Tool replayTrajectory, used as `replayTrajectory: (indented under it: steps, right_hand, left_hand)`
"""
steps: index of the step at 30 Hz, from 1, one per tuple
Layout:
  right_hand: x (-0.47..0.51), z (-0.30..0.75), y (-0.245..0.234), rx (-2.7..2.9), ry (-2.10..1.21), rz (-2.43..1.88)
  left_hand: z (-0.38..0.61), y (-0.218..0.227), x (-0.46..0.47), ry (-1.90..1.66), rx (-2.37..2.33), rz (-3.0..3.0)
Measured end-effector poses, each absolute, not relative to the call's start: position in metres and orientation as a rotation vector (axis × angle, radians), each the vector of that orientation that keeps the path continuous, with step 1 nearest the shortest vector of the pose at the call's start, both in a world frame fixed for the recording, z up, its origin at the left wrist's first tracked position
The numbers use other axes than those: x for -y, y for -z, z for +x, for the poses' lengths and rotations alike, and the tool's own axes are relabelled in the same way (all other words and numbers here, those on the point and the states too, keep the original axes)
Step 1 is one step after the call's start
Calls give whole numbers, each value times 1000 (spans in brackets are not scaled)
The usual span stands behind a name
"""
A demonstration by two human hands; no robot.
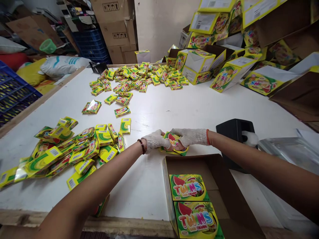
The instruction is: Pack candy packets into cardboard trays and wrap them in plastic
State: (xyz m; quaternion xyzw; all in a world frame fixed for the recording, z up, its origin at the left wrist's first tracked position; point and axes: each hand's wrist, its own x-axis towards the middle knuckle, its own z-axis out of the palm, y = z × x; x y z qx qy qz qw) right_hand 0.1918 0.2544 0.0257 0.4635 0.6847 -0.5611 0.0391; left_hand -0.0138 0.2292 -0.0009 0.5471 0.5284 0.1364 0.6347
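Note:
Both my hands wear white knit gloves and meet at the middle of the white table (174,109). My left hand (155,140) and my right hand (189,136) are closed on the two ends of a small stack of yellow-green candy packets (174,144) that rests on the table. Just in front of it lies an open brown cardboard box (224,189) with two "Twins" packets (193,204) lying flat inside at its left. A big loose heap of the same packets (69,149) lies left of my left hand.
Another spread of packets (139,78) lies at the far side of the table. Yellow display cartons (224,73) pile up at the back right. A black tape dispenser (235,132) stands right of my right arm. Blue crates (12,93), sacks and cardboard boxes stand at left.

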Motion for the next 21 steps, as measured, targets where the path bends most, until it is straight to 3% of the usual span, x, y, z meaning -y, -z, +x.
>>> replayTrajectory:
  steps: [2, 6, 8, 17, 21]
  right_hand:
    - [-254, 186, -27, -2239, 1457, 1474]
    - [-247, 173, -28, -2619, 516, 1504]
    - [-245, 174, -21, -2656, 279, 1425]
    - [-268, 224, 43, -3162, 555, 973]
    - [-266, 206, 40, -3146, 802, 1082]
  left_hand:
    - [-12, 0, -230, -398, -1238, 1356]
    - [-13, 14, -229, -762, -1280, 1757]
    - [-16, 26, -226, -841, -1271, 1843]
    - [-5, 72, -213, -1022, -1207, 1903]
    - [2, 68, -221, -995, -1218, 1885]
